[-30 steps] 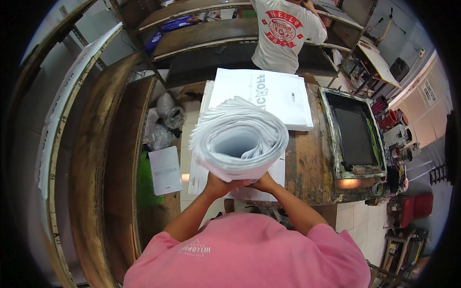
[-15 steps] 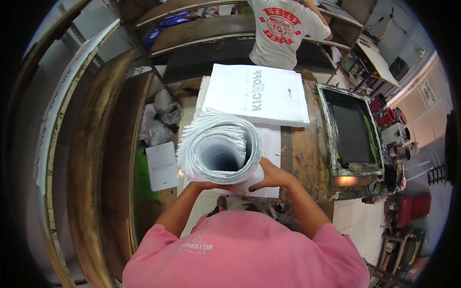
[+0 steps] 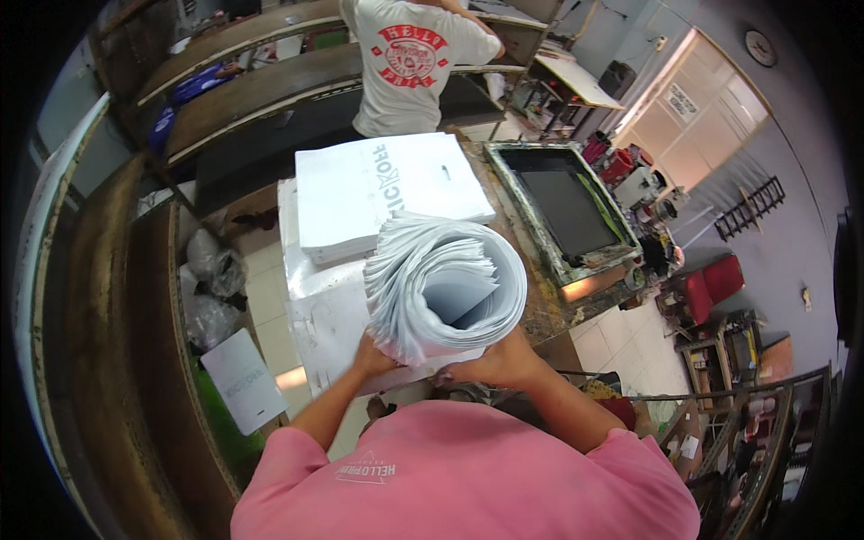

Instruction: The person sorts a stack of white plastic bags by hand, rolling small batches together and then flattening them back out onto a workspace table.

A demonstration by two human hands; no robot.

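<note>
A thick bundle of white sheets, curled into a roll, stands upright in front of my chest, its many layered edges fanned on the left side. My left hand grips its lower left side, with the fingers partly hidden behind the paper. On the lower right, my right hand holds the same bundle, its thumb toward the middle. Just beyond the roll, a flat stack of white printed sheets lies on the worktable.
A framed printing screen lies on the table's right, beside several ink pots. Wooden shelves line my left, with a white printed sheet on one. Beyond the table stands a person in a white shirt. A red chair is at right.
My view has turned to the right, so the table, shelves and other person now appear farther left. The roll, still in both hands, has shifted right relative to the table.
</note>
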